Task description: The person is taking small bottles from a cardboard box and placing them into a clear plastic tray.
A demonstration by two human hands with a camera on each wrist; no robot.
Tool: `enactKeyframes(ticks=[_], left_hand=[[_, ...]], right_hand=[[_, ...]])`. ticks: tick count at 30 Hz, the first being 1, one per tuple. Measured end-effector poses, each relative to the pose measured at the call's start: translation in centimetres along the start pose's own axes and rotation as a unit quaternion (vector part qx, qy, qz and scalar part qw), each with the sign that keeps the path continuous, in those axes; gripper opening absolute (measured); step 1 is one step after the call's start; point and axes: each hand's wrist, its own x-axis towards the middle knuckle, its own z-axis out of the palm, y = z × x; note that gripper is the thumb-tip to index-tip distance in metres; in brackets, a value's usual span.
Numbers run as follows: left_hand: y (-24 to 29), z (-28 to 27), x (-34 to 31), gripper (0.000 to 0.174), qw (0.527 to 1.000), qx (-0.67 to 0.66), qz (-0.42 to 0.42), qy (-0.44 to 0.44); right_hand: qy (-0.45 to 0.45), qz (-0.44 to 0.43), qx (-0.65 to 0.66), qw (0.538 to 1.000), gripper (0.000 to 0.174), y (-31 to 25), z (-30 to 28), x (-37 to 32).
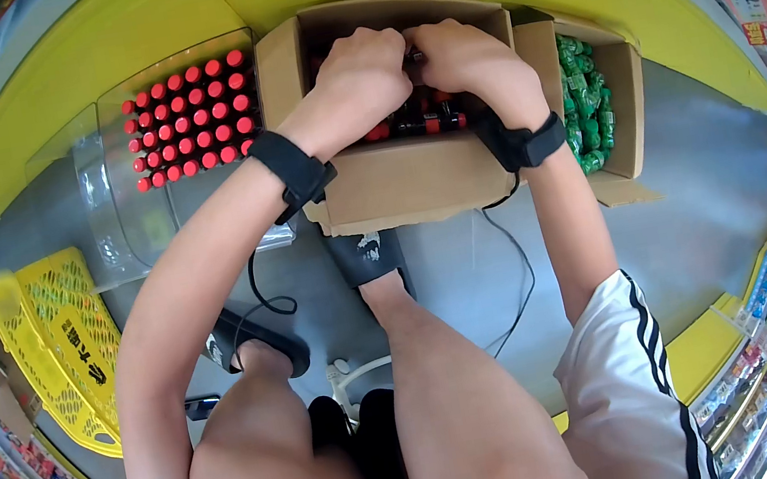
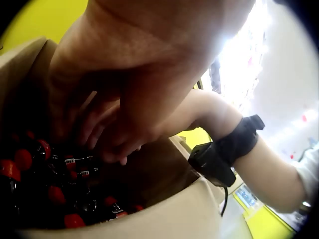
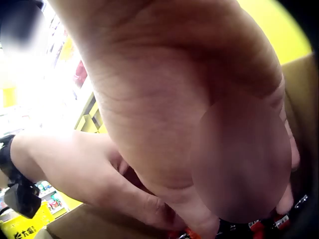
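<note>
Both hands reach into an open cardboard box [image 1: 424, 177] of dark bottles with red caps [image 1: 433, 123]. Knuckles up, the left hand [image 1: 362, 65] is bent over the bottles. The right hand [image 1: 466, 53] is right beside it, and a small dark part of a bottle [image 1: 415, 56] shows between them. In the left wrist view the left hand's fingers point down among the bottles [image 2: 75, 172], near the right hand [image 2: 119, 134]. The right wrist view shows the right hand [image 3: 199, 114] close over the bottles, by the left hand [image 3: 124, 194]. What the fingertips hold, if anything, is hidden.
Left of the box, a clear plastic bin [image 1: 146, 213] holds rows of red-capped bottles [image 1: 183, 123]. To the right stands a box [image 1: 623, 103] of green-wrapped bottles [image 1: 587, 104]. A yellow basket [image 1: 66, 343] lies at the left. Cables hang from both wrist straps.
</note>
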Motion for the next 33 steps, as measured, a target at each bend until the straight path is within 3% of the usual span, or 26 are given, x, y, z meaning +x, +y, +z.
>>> enactKeyframes(ticks=[5, 7, 9, 11, 14, 21, 23, 33], left_hand=[[1.1, 1.0, 2.5, 0.033, 0.986, -0.015, -0.060, -0.155], [1.5, 1.1, 2.9, 0.035, 0.982, 0.003, -0.060, -0.178], [1.8, 1.6, 3.5, 0.037, 0.978, 0.019, -0.058, -0.200], [1.8, 2.4, 4.0, 0.042, 0.968, 0.056, -0.080, -0.233], [1.2, 3.9, 4.3, 0.046, 0.969, 0.075, -0.073, -0.222], [-0.7, 5.0, 5.8, 0.056, 0.960, 0.102, -0.086, -0.248], [-1.0, 5.2, 5.9, 0.058, 0.960, 0.107, -0.070, -0.248], [-0.3, 4.4, 5.5, 0.059, 0.956, 0.112, -0.032, -0.271]], right_hand=[[-0.050, -0.019, -0.044, 0.998, 0.032, 1.8, 0.4, 1.6], [-0.053, -0.018, -0.060, 0.997, 0.034, 2.5, 0.5, 2.5], [-0.180, 0.028, -0.027, 0.983, 0.033, 3.0, 0.5, 3.6], [-0.187, 0.038, -0.051, 0.980, 0.031, 3.1, 0.9, 3.8], [-0.252, 0.091, -0.076, 0.960, 0.027, 2.9, 1.5, 5.0], [-0.306, 0.070, -0.095, 0.945, 0.032, 2.8, 1.8, 5.8], [-0.364, 0.067, -0.078, 0.926, 0.034, 3.8, 3.0, 7.1], [-0.365, 0.067, -0.055, 0.927, 0.029, 4.5, 3.5, 8.2]])
